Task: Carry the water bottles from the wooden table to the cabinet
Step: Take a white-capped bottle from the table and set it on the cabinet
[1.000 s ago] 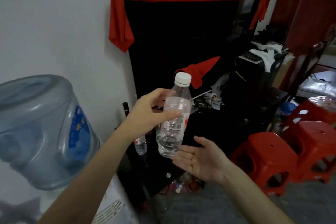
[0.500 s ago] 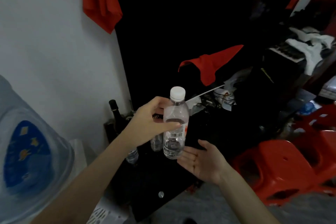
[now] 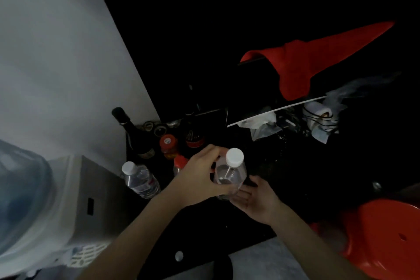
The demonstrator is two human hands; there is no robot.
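Since a second ago the view drops from the red-draped set to the black cabinet top [image 3: 261,163]; the bottle comes down with it, so I judge the put-down is nearly made. Far left of the grip: water jug [image 3: 20,193] on its dispenser [image 3: 91,188]; nearer left, a clear bottle [image 3: 139,179] already stands on the cabinet, with a dark wine bottle [image 3: 134,134] and red-capped jars [image 3: 168,146] behind it. My left hand [image 3: 197,179] wraps thumb and fingers round the water bottle [image 3: 230,175], white cap up, roughly upright; whether its base touches the top I cannot tell. Just right of the grip and lower, my right hand [image 3: 256,200] lies spread, palm up, holding nothing, fingertips at the bottle's foot. Room: jars crowd the far-left side of the grip; dark bare surface lies to the right and beyond; the cabinet's front edge runs close below my wrists, so I would set it inward. Far right: red stool [image 3: 386,238]; red cloth [image 3: 306,63] above.
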